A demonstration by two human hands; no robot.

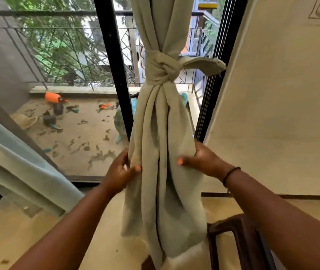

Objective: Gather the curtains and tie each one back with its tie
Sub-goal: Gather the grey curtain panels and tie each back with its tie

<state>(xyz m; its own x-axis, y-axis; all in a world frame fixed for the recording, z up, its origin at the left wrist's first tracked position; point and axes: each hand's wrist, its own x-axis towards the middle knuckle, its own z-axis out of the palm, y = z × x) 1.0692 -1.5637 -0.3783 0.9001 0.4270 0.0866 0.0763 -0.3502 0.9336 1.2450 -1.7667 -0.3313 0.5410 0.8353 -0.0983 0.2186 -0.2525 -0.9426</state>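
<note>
A pale green curtain (167,121) hangs gathered in the middle of the view, in front of a black window frame. Its tie (162,68) of the same cloth is knotted round it, with one loose end (204,64) sticking out to the right. Below the knot the cloth bulges out. My left hand (119,172) pinches a fold at the curtain's left edge. My right hand (200,158) grips the right edge, thumb in front and fingers behind the cloth. A second, light blue-green curtain (19,162) hangs loose at the far left.
A dark brown plastic chair (237,240) stands low at the right, just beside the curtain's bottom. A cream wall (282,114) fills the right side. Beyond the glass lies a balcony floor (73,133) with an orange tool, small pots and a railing.
</note>
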